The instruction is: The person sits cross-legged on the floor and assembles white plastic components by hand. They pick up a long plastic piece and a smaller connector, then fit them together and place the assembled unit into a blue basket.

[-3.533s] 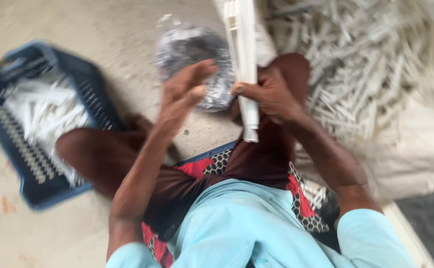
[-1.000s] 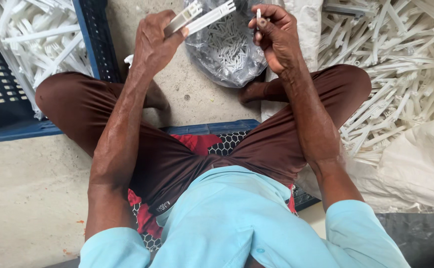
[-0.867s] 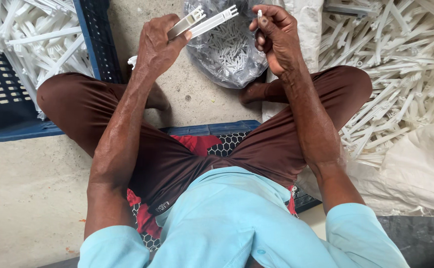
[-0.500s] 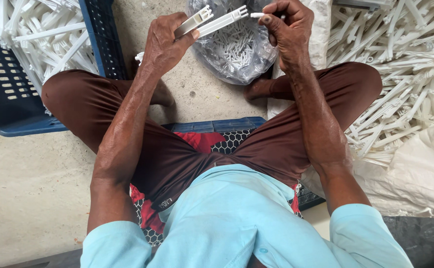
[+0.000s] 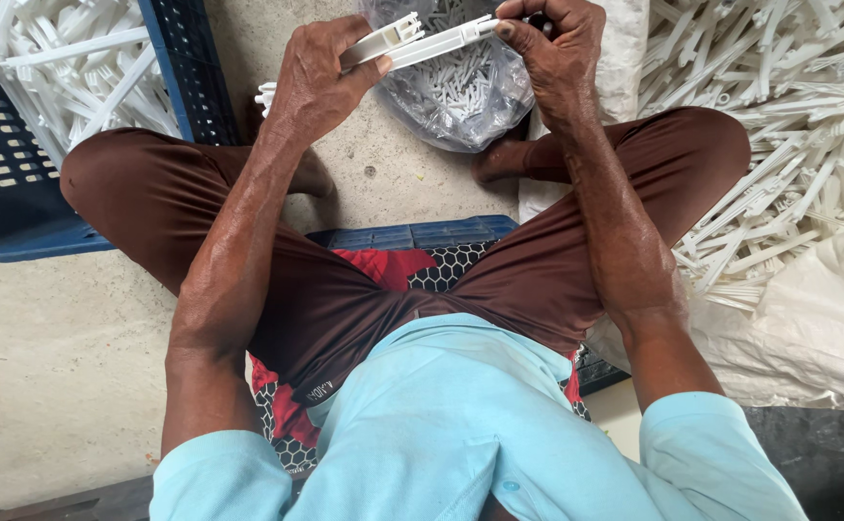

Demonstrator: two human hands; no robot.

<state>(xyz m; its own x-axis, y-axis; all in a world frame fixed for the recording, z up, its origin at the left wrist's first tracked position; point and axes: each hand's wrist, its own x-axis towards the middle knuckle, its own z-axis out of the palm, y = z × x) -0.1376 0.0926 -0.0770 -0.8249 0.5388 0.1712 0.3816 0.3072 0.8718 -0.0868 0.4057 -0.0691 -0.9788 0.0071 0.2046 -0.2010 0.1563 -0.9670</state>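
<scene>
Risk 1st: the white plastic strip (image 5: pixel 422 43) was held only at its 2 ends over the clear bag of small white parts (image 5: pixel 460 96); a slip at either end could prob drop it into the bag. Left hand (image 5: pixel 320 72) was curled round the strip's left end, thumb pressed on top. Right hand (image 5: pixel 552 43) was pinched on the strip's right tip, fingers bunched. Both forearms reached fwd over crossed legs. Blue crate (image 5: pixel 16 193) lay left of the bag, loose white strips pile (image 5: pixel 779 125) right of it.

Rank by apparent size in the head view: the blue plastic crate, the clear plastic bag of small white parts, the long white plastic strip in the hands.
1. Blue plastic crate, though cropped.
2. Clear plastic bag.
3. Long white plastic strip.
</scene>
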